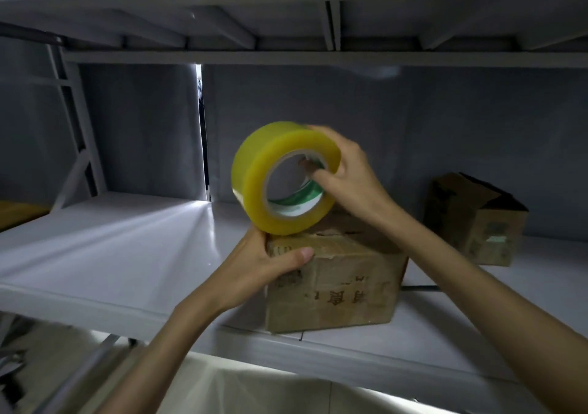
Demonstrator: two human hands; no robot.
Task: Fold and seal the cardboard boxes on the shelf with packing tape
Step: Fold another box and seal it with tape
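I am working across the grey shelf (121, 248) from left to right. At the far left edge a yellowish-brown object (17, 213) is lying on the next bay; I cannot tell what it is.

My left hand (267, 264) is gripping the upper left corner of the near cardboard box (334, 286), thumb curled over the front face and the remaining fingers hidden behind the corner. The box is sitting close to the shelf's front lip. Risk: if I am pulling tape toward myself while this grip is slack, the box is likely to slide or tip off the edge.

The tape roll (280, 181) is standing on edge, its lower rim touching the box top near that corner. My right hand (346, 171) is holding it, fingertips hooked inside the core and the palm wrapped over the outer winding. Risk: I cannot see a free tape end, so the strip may be starting crooked or folding back on itself. The top flaps look closed but rough; pressing too lightly may be leaving the seam gapped under the tape.

Further right, well apart, a second box (477, 219) is standing with its flaps open, not yet folded. Risk: my right forearm, when it sweeps the roll across, may be knocking it.
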